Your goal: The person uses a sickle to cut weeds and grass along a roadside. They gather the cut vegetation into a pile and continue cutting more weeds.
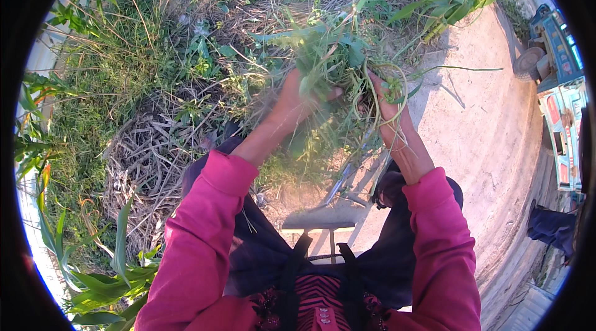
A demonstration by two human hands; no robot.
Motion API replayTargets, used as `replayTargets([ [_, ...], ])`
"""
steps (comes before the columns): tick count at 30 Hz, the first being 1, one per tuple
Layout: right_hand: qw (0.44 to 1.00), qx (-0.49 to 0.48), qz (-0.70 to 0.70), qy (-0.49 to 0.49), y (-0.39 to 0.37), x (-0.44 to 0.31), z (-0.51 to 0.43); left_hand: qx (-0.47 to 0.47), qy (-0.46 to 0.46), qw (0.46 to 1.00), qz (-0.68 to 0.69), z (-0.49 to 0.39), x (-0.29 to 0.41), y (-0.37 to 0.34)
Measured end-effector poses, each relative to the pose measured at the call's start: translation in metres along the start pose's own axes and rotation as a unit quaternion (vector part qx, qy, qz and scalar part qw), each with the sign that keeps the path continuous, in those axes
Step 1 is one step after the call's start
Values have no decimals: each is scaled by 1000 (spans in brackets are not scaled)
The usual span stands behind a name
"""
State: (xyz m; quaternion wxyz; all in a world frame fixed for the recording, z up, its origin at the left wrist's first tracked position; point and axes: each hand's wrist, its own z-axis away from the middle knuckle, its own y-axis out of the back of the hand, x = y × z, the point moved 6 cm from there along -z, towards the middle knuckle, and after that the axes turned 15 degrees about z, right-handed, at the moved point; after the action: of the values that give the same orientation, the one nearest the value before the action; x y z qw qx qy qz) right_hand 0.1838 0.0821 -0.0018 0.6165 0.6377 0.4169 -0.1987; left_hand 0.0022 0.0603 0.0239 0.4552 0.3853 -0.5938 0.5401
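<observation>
Both of my hands hold a loose bunch of pulled green weeds and grass (330,61) in front of me, above the ground. My left hand (298,98) grips the bunch from the left side, its fingers partly hidden by leaves and slightly blurred. On the right, my right hand (384,96) is closed around stems, with pale, curved stalks looping over its back and wrist. Some roots and thin stems hang down between the hands. Below them, a thin bluish rod-like thing (338,184) lies at the edge of the bare soil between my feet; what it is I cannot tell.
Weeds (121,65) grow on the left beside a heap of dry stalks (144,149). Maize-like plants (447,0) stand at upper right and lower left. A pale concrete path (475,144) runs along the right, with a blue vehicle (561,51) beyond. A low stool (319,225) is under me.
</observation>
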Motion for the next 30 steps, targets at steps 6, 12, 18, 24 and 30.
replayTargets([
  [6,999,-42,4,12,-6,30,-4,-12,-17,999,26,1,5,0],
  [12,971,-127,-176,-101,4,-5,22,-38,26,999,-2,-2,10,3],
  [18,959,-250,-89,-101,1,29,20,34,17,999,24,-7,3,21],
  [24,985,-94,-113,-92,13,-14,6,124,113,979,118,-2,-2,22],
  [30,998,-37,60,9,-15,-41,6,141,172,958,181,-1,-22,31],
])
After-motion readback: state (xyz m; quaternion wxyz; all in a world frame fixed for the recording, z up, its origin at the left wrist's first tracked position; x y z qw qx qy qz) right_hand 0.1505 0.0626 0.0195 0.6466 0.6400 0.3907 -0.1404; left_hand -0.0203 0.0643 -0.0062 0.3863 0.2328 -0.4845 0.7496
